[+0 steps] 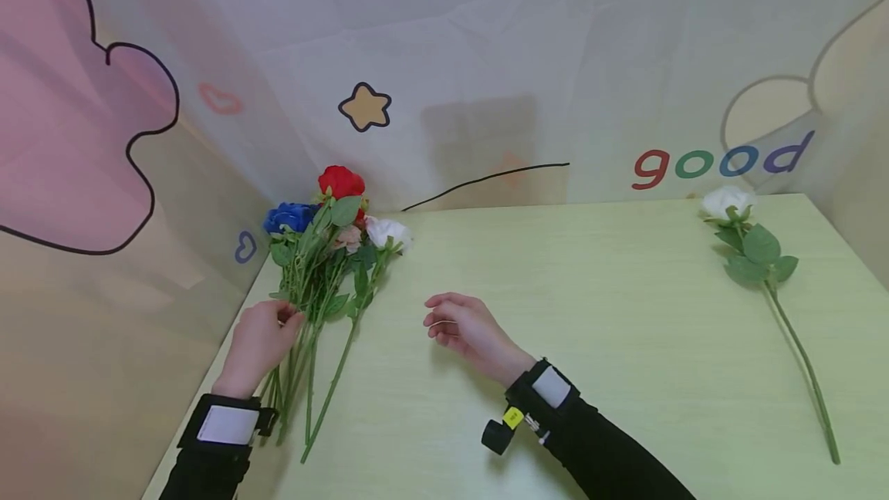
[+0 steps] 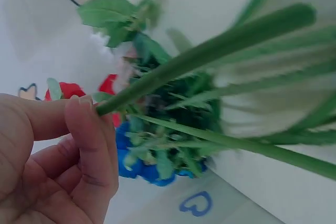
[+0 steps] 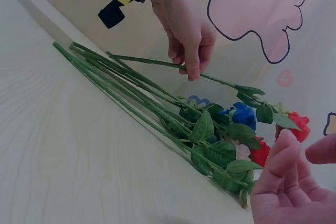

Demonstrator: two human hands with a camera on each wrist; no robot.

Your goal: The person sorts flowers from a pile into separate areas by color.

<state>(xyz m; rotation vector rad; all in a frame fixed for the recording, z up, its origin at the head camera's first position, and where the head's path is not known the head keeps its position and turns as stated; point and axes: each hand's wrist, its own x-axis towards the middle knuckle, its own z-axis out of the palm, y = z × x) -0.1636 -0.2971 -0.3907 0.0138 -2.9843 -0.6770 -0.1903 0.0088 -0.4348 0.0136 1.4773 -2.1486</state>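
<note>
My left hand [image 1: 257,342] pinches the green stem [image 2: 205,59] of a red rose [image 3: 296,127] between thumb and fingers. In the right wrist view that stem is raised over a bunch of other artificial roses lying at the left of the table. The bunch holds a blue rose [image 1: 290,217], a pale pink rose [image 1: 349,238], another red rose [image 3: 260,153] and a white rose [image 1: 389,232], their leafy stems pointing toward me. To the right of the bunch hovers my right hand [image 1: 475,336], fingers loosely bent, holding nothing.
A single white rose [image 1: 729,201] with a long stem lies at the right side of the pale wooden table [image 1: 590,276]. Behind the table hangs a printed cloth [image 1: 472,37]; a cloth side wall [image 1: 104,346] borders the left edge.
</note>
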